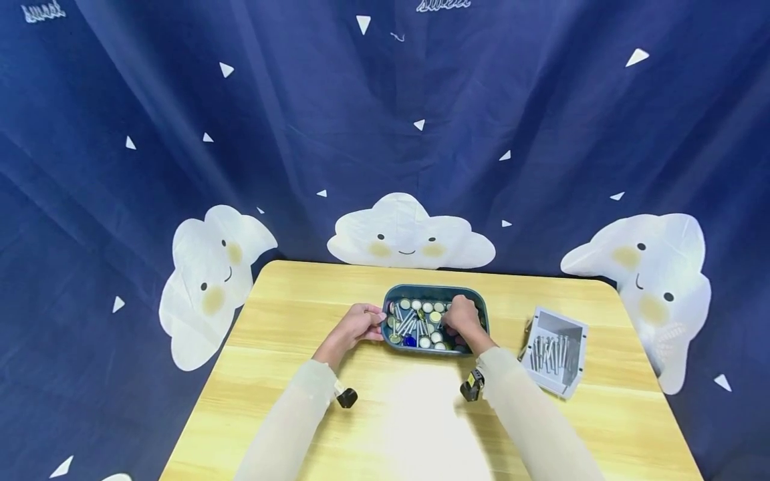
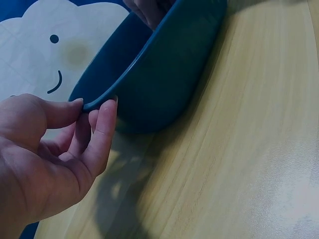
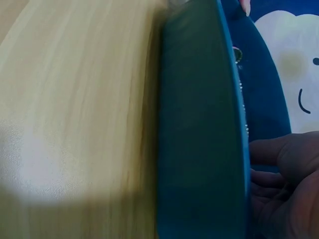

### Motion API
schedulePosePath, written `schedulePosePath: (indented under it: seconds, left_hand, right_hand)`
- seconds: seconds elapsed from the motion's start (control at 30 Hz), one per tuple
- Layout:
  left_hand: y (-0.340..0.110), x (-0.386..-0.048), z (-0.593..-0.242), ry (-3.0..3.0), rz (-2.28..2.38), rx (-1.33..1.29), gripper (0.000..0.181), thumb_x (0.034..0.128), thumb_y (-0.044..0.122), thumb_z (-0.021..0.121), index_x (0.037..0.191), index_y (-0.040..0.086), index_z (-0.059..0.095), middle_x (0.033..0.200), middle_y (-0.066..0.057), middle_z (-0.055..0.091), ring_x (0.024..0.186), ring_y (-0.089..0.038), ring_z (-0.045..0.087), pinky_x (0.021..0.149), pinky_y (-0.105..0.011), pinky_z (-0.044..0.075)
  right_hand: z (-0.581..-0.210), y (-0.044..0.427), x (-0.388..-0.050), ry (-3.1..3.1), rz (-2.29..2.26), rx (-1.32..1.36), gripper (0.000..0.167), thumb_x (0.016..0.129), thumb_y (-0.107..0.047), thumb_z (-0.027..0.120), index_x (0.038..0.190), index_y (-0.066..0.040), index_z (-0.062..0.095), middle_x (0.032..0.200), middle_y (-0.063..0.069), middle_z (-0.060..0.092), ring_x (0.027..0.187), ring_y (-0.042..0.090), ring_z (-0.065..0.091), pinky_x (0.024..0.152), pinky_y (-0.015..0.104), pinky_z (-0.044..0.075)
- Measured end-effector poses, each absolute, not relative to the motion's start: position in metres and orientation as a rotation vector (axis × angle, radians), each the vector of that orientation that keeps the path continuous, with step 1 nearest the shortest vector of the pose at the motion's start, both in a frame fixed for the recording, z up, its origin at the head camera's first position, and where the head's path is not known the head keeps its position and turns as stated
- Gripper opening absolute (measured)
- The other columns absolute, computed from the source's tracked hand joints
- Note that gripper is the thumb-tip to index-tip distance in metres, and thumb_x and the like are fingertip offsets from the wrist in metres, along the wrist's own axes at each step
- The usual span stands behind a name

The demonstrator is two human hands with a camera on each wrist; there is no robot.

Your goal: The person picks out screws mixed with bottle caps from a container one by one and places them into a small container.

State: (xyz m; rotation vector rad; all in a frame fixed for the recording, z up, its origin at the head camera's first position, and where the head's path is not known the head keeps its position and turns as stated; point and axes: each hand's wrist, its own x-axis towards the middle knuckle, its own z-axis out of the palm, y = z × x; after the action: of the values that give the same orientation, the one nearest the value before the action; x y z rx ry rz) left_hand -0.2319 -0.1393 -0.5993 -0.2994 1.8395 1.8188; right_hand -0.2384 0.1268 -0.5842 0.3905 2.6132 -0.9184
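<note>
A dark teal bin [image 1: 433, 291] stands on the table, holding many bottle caps [image 1: 424, 342], mostly pale undersides, with one blue cap [image 1: 410, 341]. Several silver screws or bolts [image 1: 406, 325] lie over the caps in its left half. My left hand [image 1: 359, 323] pinches the bin's left rim between thumb and fingers, as the left wrist view also shows. Inside the right half of the bin is my right hand [image 1: 462, 316], pointing down among the caps. Its fingertips are hidden by the bin wall [image 3: 199, 124] in the right wrist view, so whether it grips anything is unclear.
To the right stands a grey open box [image 1: 568, 323] with several silver screws or bolts [image 1: 549, 354] in it, beside my right forearm. Both stand on a wood-grain table [image 1: 289, 294]. Behind its far edge hangs a dark blue curtain [image 1: 373, 153] with cloud prints.
</note>
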Motion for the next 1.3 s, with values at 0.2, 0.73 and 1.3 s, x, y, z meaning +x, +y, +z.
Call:
schedulePosePath:
  seconds: [0.2,0.73,1.3]
  left_hand:
    - [-0.141,-0.231,-0.598,1.85,1.82,-0.295,0.029,0.0994,0.003,0.064,0.125,-0.007,0.057,0.083,-0.011,0.064,0.06,-0.011,0.061,0.059,-0.027,0.066]
    - [-0.14,-0.233,-0.598,1.842,1.804,-0.3,0.026,0.0994,0.002,0.063,0.124,-0.006,0.057,0.082,-0.012,0.064,0.06,-0.013,0.062,0.06,-0.028,0.067]
    - [-0.141,-0.233,-0.597,1.854,1.797,-0.298,0.028,0.0987,0.002,0.064,0.125,-0.007,0.057,0.082,-0.011,0.063,0.06,-0.012,0.062,0.061,-0.028,0.067]
  right_hand:
    - [-0.586,0.123,-0.239,2.602,-0.948,0.455,0.014,0.087,-0.005,0.073,0.074,0.001,0.073,0.063,0.015,0.072,0.053,0.027,0.07,0.047,0.045,0.063]
    - [-0.571,0.127,-0.232,2.588,-0.907,0.353,0.023,0.088,-0.013,0.076,0.068,-0.003,0.07,0.056,0.008,0.066,0.056,0.027,0.071,0.049,0.039,0.061]
    - [-0.517,0.179,-0.21,2.606,-1.074,0.144,0.029,0.081,-0.005,0.06,0.055,-0.014,0.053,0.055,0.001,0.058,0.057,0.018,0.059,0.06,0.026,0.053]
